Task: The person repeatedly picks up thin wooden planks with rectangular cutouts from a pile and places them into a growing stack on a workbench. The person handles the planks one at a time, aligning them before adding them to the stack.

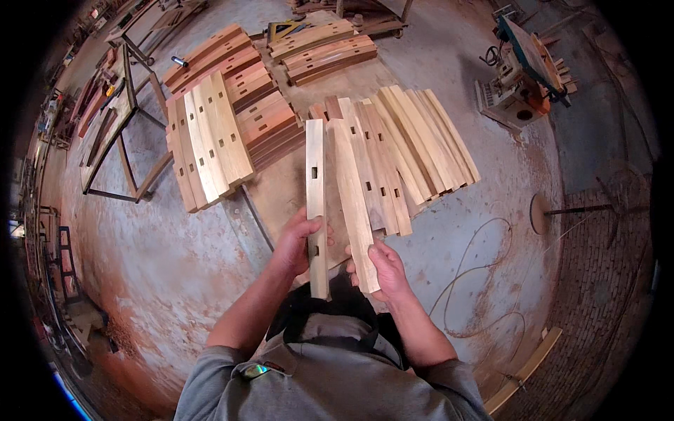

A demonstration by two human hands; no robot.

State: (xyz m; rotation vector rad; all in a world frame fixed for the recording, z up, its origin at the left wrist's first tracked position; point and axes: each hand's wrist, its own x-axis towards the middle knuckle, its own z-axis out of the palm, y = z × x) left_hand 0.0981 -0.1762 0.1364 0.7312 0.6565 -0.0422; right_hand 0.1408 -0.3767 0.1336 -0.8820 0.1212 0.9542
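My left hand (300,244) grips a long pale wooden slat (316,175) with rectangular mortise holes, held upright on its edge. My right hand (385,270) holds the near end of a second, wider pale slat (351,189) that leans beside the first. Both slats point away from me toward a fanned stack of similar slats (414,147) lying on the floor just beyond my hands.
Another pile of mortised slats (210,137) lies to the left on reddish boards (270,116). More curved pieces (326,50) are stacked farther back. A metal frame (119,133) stands at the left, a machine (523,77) at the upper right, a cable (484,274) and a loose slat (523,370) on the right floor.
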